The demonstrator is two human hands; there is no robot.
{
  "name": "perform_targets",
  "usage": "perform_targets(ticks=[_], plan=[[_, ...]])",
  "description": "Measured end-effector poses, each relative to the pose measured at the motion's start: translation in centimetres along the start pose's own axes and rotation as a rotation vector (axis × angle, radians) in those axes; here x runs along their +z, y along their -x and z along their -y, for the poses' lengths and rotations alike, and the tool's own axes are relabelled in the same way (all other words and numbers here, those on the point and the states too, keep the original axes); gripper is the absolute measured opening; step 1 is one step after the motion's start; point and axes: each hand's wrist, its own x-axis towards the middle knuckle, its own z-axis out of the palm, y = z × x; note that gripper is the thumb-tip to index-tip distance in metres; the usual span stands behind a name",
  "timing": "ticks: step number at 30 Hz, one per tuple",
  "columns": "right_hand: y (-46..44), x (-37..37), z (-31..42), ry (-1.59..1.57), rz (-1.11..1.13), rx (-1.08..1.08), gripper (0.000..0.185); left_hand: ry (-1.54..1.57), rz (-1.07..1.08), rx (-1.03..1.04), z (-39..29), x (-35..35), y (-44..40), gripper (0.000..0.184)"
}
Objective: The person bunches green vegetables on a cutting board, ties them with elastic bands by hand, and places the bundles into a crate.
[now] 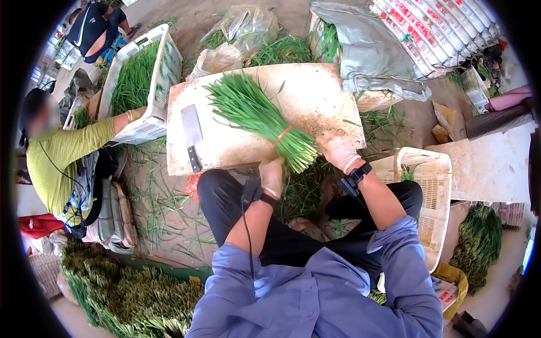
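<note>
Bundled greens (pixel 248 107) slant across your bench (pixel 327 84), right of the knife (pixel 191 125), tips far left, stem ends near right between your left hand (pixel 272 177) and right hand (pixel 337 149). Both curl close beside the stems; I cannot tell whether either pinches them.

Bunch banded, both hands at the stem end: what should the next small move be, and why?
Probably pat the stem ends even with the right hand while the left hand steadies the green bunch: the red band circles it, both hands are at that end, and the ends look slightly uneven. The knife lies untouched on the board.
</note>
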Motion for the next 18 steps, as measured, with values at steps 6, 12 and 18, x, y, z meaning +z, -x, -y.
perform_targets(ticks=[6, 12, 18], plan=[[3.7, -1.9, -3.6, 0.115, 0.866, 0.142, 0.035, -0.097, 0.055, 0.093, 0.2, -0.2, 0.0, 0.011], [6.5, -2.7, -2.6, -0.624, 0.525, 0.417, 0.081, -0.340, 0.054, 0.210, 1.8, -1.3, -1.0, 0.013], [4.6, 1.4, 1.7, -1.059, 0.332, 0.479, 0.090, -0.790, 0.086, 0.484, 5.2, -3.4, -2.4, 0.015]])
